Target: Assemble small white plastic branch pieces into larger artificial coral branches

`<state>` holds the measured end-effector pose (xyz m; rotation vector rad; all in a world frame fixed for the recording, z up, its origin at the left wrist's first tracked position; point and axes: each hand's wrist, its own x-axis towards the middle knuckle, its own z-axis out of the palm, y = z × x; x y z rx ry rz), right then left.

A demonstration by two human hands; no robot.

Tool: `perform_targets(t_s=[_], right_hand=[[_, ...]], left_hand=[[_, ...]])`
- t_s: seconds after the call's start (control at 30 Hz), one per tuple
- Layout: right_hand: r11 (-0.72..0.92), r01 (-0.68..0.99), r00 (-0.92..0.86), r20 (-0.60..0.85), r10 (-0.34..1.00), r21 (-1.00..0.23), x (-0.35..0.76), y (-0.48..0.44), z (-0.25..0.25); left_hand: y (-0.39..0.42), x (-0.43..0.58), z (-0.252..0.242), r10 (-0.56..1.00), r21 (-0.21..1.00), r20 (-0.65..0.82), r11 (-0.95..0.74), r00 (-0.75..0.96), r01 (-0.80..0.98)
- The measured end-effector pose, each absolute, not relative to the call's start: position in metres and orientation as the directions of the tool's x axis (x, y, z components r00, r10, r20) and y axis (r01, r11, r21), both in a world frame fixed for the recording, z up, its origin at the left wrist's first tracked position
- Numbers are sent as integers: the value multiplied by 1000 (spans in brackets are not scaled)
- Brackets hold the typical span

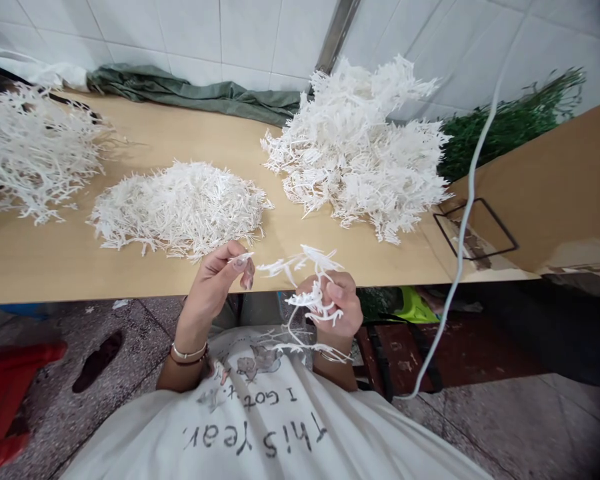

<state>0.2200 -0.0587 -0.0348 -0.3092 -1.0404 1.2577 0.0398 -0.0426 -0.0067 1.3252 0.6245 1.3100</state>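
Over the front edge of the table, my left hand (pixel 220 277) pinches a small white plastic sprig (pixel 241 257) between thumb and fingers. My right hand (pixel 343 303) is closed around a branching white plastic stem (pixel 313 300), whose thin twigs spread up, left and down past the wrist. A gap separates the two hands. Beyond my left hand lies a low heap of small white sprigs (pixel 180 207). Farther back on the right rises a taller pile of feathery white plastic branches (pixel 360 147). Another heap of bare-looking white branches (pixel 30 153) sits at the far left.
The tan tabletop (pixel 30 267) runs against a tiled wall, with a rolled green cloth (pixel 195 93) along its back. Green plastic foliage (pixel 510 127) stands behind a cardboard panel (pixel 570 193). A pale cable (pixel 467 220) hangs at the right. A red stool (pixel 15 387) is lower left.
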Motion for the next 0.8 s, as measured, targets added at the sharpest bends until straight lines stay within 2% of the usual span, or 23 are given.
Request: perform_targets(t_s=[0.1, 0.2, 0.3, 0.37, 0.47, 0.6, 0.7, 0.8], right_hand=[[418, -480, 93, 430, 898, -771, 231, -56, -37], [439, -230, 168, 409, 897, -869, 238, -54, -39], [430, 1, 179, 423, 888, -903, 240, -52, -39], [453, 116, 155, 466, 871, -884, 238, -51, -38], [492, 211, 89, 518, 851, -845, 234, -47, -35], [515, 231, 43, 537, 843, -826, 228, -43, -35], [529, 250, -12, 543, 839, -811, 225, -42, -35], [578, 280, -176, 551, 816, -766, 222, -41, -34]], left_hand=[[-36, 37, -4, 940, 947, 305, -282, 154, -157], [-24, 30, -2, 939, 922, 343, -338, 6, 190], [-8, 19, -3, 906, 749, 408, -260, -115, 610], [1, 12, -6, 881, 634, 437, -160, -180, 757], [11, 4, -10, 870, 591, 446, -110, -210, 799], [11, 6, -9, 821, 584, 528, -163, -219, 795], [0, 19, -4, 759, 609, 615, -284, -215, 740], [-14, 34, 3, 795, 657, 607, -496, -7, 567]])
